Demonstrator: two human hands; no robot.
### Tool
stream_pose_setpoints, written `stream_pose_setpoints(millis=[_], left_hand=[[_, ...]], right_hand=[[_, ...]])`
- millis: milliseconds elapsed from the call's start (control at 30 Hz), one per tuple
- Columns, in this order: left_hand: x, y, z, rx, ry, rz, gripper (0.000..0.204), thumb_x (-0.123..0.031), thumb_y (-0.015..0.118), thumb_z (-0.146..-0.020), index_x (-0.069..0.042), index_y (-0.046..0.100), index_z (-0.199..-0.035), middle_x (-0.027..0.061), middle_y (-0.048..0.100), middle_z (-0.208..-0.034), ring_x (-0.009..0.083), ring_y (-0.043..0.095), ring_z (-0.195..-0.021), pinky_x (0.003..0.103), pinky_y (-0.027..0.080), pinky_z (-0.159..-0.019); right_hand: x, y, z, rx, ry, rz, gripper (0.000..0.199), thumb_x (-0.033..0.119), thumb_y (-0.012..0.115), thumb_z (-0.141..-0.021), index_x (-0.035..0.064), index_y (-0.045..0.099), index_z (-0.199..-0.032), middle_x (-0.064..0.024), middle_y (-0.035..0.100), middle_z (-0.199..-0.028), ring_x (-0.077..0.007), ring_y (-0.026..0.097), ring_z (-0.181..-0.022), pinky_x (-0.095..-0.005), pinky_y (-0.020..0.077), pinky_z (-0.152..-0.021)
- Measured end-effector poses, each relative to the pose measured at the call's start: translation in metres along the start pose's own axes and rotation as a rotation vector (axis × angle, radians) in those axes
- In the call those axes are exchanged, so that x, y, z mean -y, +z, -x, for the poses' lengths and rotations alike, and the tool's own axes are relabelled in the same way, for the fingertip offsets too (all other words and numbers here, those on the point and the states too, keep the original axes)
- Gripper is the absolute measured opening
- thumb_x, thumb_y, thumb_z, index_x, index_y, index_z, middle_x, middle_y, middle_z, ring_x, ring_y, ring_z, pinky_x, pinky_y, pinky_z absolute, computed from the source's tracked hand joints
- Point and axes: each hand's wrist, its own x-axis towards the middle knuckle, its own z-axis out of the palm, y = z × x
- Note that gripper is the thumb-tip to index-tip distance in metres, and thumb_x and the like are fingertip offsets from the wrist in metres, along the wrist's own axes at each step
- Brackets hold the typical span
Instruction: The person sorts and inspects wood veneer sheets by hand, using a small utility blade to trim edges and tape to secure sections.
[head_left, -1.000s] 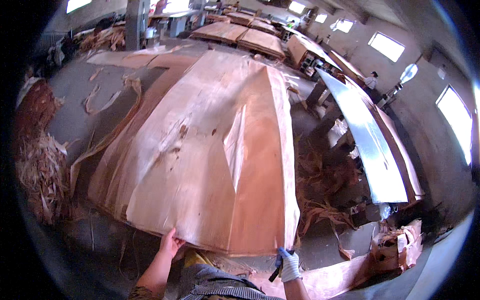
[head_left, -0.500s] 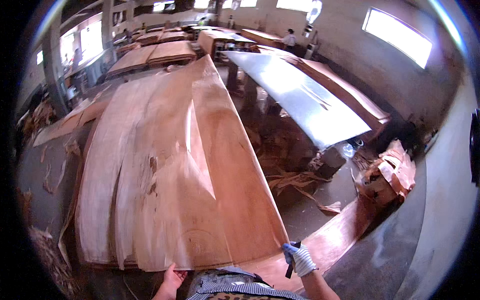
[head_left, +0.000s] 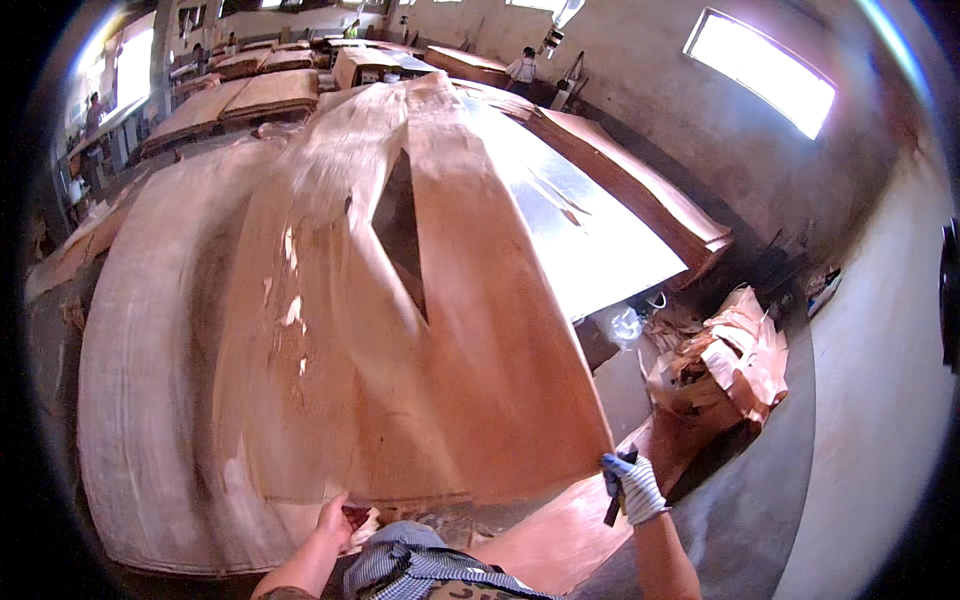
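Note:
A large reddish-brown wood veneer sheet (head_left: 500, 400) hangs raised in front of me, with a long split opening toward its far end and small torn holes left of it. My bare left hand (head_left: 336, 520) is closed on its near edge. At the near right corner my right hand (head_left: 638, 488), in a striped white and blue glove, pinches the sheet. That hand also holds a dark, flat, narrow tool (head_left: 613, 511), whose kind I cannot make out. Under the sheet and to its left lies a stack of paler veneer (head_left: 130, 400).
A shiny pale metal-like tabletop (head_left: 600, 245) stands to the right, beside a veneer stack (head_left: 650, 180). A heap of veneer scraps (head_left: 745, 355) rests near the right wall (head_left: 870, 400). More veneer stacks (head_left: 270, 95) and a person (head_left: 521, 70) are farther back.
The sheet has lifted and shifted right, partly covering the shiny tabletop, and its split gapes wider. More of the stack shows at left. Both hands keep their hold; the view has turned somewhat.

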Motion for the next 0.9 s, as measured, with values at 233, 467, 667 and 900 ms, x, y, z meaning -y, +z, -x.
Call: stream_pose_setpoints(millis=[233,467,667,900], left_hand=[[0.014,0.194,-0.053,0.058,-0.016,-0.015,0.033,-0.032,0.051,-0.083,-0.003,0.052,-0.100,0.0164,0.061,-0.090,0.0295,0.061,-0.081,0.039,0.051,-0.070],[0.048,0.413,-0.066,0.326,0.375,-0.065,0.035,-0.028,0.048,-0.085,0.004,0.053,-0.098,0.0158,0.062,-0.086,0.0252,0.062,-0.076,0.034,0.051,-0.069],[0.080,0.545,-0.130,0.278,0.765,-0.198,0.031,-0.025,0.051,-0.083,0.003,0.053,-0.098,0.0134,0.062,-0.084,0.0227,0.062,-0.075,0.033,0.052,-0.069],[0.077,0.699,-0.197,0.448,0.899,-0.393,0.025,-0.018,0.052,-0.085,0.002,0.055,-0.100,0.0064,0.061,-0.089,0.0150,0.059,-0.082,0.027,0.046,-0.074]], right_hand=[[0.092,-0.103,-0.142,-0.068,-0.193,0.165,0.016,0.016,0.064,-0.074,0.0103,0.053,-0.063,0.0020,0.047,-0.050,-0.0079,0.040,-0.037,-0.0214,0.0305,-0.035],[0.182,-0.209,-0.299,-0.156,-0.305,0.287,0.016,0.014,0.065,-0.072,0.0103,0.054,-0.062,0.0021,0.048,-0.051,-0.0089,0.040,-0.038,-0.0232,0.0309,-0.035],[0.243,-0.270,-0.434,-0.073,-0.288,0.370,0.017,0.015,0.062,-0.074,0.0095,0.052,-0.061,0.0003,0.046,-0.048,-0.0104,0.039,-0.035,-0.0244,0.0301,-0.033],[0.282,-0.273,-0.598,-0.039,-0.364,0.357,0.014,0.010,0.066,-0.071,0.0095,0.054,-0.063,0.0000,0.048,-0.050,-0.0120,0.041,-0.037,-0.0253,0.0323,-0.035]])
